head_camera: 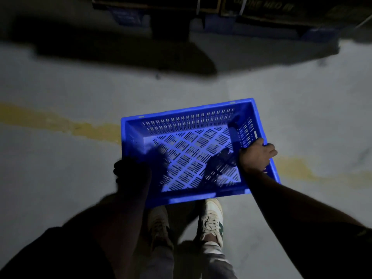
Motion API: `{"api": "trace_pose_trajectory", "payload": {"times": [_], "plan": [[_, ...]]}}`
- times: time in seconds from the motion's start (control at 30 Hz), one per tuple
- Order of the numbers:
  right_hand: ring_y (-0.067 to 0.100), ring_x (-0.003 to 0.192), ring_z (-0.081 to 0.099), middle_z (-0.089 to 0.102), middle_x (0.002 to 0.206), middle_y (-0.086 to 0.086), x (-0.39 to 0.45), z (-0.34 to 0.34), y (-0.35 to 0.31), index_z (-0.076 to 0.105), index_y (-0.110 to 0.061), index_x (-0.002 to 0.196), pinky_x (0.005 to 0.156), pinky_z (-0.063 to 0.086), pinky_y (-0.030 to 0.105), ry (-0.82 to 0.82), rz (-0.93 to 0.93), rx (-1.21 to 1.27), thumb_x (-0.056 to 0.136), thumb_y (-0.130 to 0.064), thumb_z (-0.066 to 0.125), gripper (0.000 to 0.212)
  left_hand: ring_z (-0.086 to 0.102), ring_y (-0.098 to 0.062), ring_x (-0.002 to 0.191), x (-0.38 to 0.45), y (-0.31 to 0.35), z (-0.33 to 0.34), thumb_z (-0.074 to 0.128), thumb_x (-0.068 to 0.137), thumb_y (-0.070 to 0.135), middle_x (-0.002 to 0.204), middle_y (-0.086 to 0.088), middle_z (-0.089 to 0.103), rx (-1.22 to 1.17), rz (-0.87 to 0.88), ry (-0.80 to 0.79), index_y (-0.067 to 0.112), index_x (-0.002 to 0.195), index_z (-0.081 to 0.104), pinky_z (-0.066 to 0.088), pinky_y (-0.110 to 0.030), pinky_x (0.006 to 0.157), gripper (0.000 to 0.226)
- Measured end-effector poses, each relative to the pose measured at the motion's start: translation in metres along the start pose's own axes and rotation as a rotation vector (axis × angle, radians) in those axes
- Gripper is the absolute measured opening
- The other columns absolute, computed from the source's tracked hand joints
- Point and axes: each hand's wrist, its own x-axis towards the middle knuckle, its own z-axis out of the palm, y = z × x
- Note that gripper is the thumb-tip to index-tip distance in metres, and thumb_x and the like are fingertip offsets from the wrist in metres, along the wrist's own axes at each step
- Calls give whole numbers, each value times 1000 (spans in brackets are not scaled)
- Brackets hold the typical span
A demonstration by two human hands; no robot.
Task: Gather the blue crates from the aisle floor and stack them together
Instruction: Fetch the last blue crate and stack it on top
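A blue slotted plastic crate is held level in front of me above the grey aisle floor, its open top facing up and its inside empty. My right hand grips the crate's right rim, fingers curled over the outside. My left hand is in deep shadow at the crate's near left corner, wrapped around that edge. My two feet in pale sneakers show just below the crate.
A worn yellow line runs across the floor behind the crate. Dark pallets with cardboard boxes and blue pallet bases line the far side of the aisle. Open grey floor lies left and right.
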Motion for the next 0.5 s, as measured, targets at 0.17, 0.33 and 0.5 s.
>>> {"api": "trace_pose_trajectory", "payload": {"times": [0.17, 0.33, 0.5], "plan": [[43, 120, 36, 41, 125, 26, -22, -96, -2, 48, -1, 117, 82, 47, 51, 40, 40, 80, 78, -18, 69, 48, 52, -38, 94, -48, 48, -88, 40, 70, 29, 106, -15, 51, -89, 111, 120, 20, 89, 59, 45, -46, 78, 28], [42, 117, 38, 42, 124, 25, -58, -197, -8, 53, -1, 113, 82, 49, 48, 123, 72, 145, 76, -17, 68, 43, 50, -38, 106, -78, 83, -188, 59, 72, 29, 119, -11, 52, -220, 120, 103, 21, 92, 67, 43, -48, 91, 23], [40, 114, 39, 44, 121, 23, -85, -314, -13, 56, -4, 110, 84, 49, 49, 191, 89, 231, 73, -19, 67, 41, 45, -38, 112, -127, 129, -294, 67, 75, 26, 119, -8, 52, -289, 106, 60, 24, 89, 67, 35, -52, 97, 13]]}}
